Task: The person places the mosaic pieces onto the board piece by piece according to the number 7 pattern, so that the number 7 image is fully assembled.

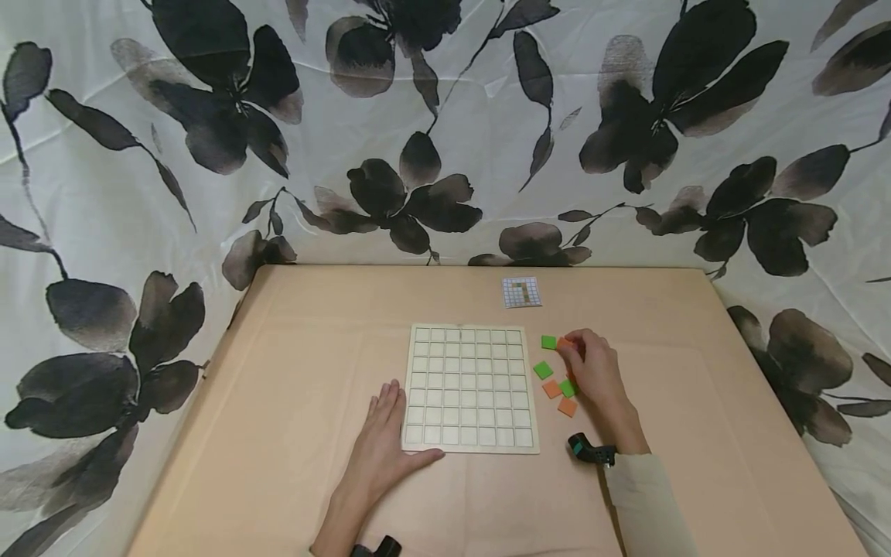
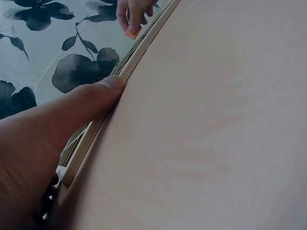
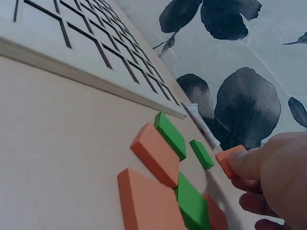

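Observation:
A pale square board [image 1: 466,387] with a grid of cells lies on the table. My left hand [image 1: 381,452] rests at its lower left corner, fingers straight along the left edge; in the left wrist view the thumb [image 2: 91,96] touches the board's edge. To the right of the board my right hand [image 1: 593,367] pinches an orange square tile [image 3: 226,160] between thumb and fingers, held above the table in the right wrist view. Beside that hand lie loose tiles, among them a green tile [image 1: 542,370], an orange tile [image 1: 552,389] and another orange tile [image 1: 567,407].
A small card [image 1: 522,292] with a printed grid and a coloured pattern lies near the far edge of the tan table [image 1: 313,348]. Behind the table hangs a white cloth [image 1: 515,209] with dark flowers. A black wrist device [image 1: 592,450] sits at the right wrist.

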The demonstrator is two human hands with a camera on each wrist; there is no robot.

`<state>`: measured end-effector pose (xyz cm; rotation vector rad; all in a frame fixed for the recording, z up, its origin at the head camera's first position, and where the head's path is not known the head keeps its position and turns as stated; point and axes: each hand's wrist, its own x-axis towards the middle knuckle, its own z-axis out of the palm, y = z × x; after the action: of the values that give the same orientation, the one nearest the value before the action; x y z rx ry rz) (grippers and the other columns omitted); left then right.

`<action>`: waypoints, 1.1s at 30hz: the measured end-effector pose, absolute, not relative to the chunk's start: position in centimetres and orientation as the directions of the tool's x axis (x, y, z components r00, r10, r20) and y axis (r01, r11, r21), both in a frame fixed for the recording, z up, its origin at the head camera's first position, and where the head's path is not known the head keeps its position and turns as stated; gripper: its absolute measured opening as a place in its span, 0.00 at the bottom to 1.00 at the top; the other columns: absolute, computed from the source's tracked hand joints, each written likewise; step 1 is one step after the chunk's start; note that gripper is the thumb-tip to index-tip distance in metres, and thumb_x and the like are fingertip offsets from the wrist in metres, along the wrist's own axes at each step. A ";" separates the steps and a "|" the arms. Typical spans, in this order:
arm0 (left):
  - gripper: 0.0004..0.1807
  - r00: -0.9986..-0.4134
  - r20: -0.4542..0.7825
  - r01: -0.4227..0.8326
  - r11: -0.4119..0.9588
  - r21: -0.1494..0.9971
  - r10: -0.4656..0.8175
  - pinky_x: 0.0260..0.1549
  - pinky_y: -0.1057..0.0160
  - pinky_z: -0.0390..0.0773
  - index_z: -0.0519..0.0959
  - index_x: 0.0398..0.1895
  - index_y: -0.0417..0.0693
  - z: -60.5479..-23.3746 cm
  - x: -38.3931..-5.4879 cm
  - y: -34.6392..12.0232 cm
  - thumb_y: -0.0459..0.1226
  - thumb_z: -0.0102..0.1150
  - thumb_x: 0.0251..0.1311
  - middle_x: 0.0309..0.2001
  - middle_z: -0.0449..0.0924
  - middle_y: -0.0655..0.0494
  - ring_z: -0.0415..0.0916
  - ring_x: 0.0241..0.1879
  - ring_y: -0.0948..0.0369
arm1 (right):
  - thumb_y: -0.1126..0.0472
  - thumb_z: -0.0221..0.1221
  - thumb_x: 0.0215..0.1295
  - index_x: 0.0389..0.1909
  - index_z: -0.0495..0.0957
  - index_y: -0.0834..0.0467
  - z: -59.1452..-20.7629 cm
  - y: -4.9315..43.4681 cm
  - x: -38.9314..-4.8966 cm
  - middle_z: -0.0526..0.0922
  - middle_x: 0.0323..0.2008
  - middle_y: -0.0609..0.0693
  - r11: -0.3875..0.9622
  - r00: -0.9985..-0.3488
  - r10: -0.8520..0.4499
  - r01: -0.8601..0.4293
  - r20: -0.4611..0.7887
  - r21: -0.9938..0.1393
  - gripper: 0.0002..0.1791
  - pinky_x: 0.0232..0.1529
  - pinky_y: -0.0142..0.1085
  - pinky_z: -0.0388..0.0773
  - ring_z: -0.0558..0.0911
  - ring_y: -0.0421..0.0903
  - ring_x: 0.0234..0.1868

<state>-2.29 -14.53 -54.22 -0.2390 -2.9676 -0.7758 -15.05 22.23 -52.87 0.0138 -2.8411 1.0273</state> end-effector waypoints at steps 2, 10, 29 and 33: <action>0.69 -0.986 0.099 0.163 0.862 0.480 0.132 0.82 0.52 0.48 0.59 0.74 0.32 -54.2 -2.3 -14.5 0.70 0.72 0.37 0.78 0.53 0.40 0.48 0.80 0.48 | 0.57 0.60 0.72 0.52 0.76 0.63 -52.7 22.1 -15.2 0.79 0.40 0.58 0.764 -0.992 0.037 -0.050 0.121 -0.643 0.15 0.39 0.39 0.76 0.73 0.52 0.41; 0.69 -0.989 0.087 0.147 0.854 0.499 0.119 0.82 0.53 0.48 0.61 0.74 0.31 -54.0 -2.4 -14.4 0.69 0.73 0.36 0.79 0.53 0.41 0.48 0.80 0.48 | 0.58 0.59 0.72 0.51 0.77 0.63 -51.7 21.1 -15.7 0.80 0.40 0.57 0.734 -0.988 0.003 -0.103 0.154 -0.671 0.14 0.37 0.35 0.76 0.75 0.51 0.40; 0.68 -0.991 0.078 0.136 0.858 0.496 0.112 0.82 0.54 0.48 0.61 0.73 0.31 -54.0 -2.4 -14.4 0.70 0.72 0.37 0.79 0.52 0.41 0.48 0.80 0.49 | 0.59 0.58 0.72 0.52 0.75 0.64 -50.4 17.5 -16.1 0.80 0.43 0.57 0.672 -0.983 -0.073 -0.173 0.169 -0.720 0.14 0.42 0.40 0.80 0.77 0.51 0.43; 0.68 -0.990 0.082 0.141 0.857 0.495 0.115 0.82 0.53 0.48 0.62 0.73 0.32 -54.1 -2.4 -14.4 0.69 0.72 0.37 0.79 0.53 0.41 0.48 0.80 0.49 | 0.60 0.58 0.72 0.53 0.75 0.65 -50.4 16.7 -16.2 0.80 0.43 0.58 0.660 -0.982 -0.087 -0.184 0.169 -0.729 0.14 0.42 0.41 0.80 0.77 0.52 0.43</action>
<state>-2.37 -14.37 -54.12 -0.2055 -2.9794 -0.7997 -16.19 16.74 -50.37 0.2252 -2.7525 1.2283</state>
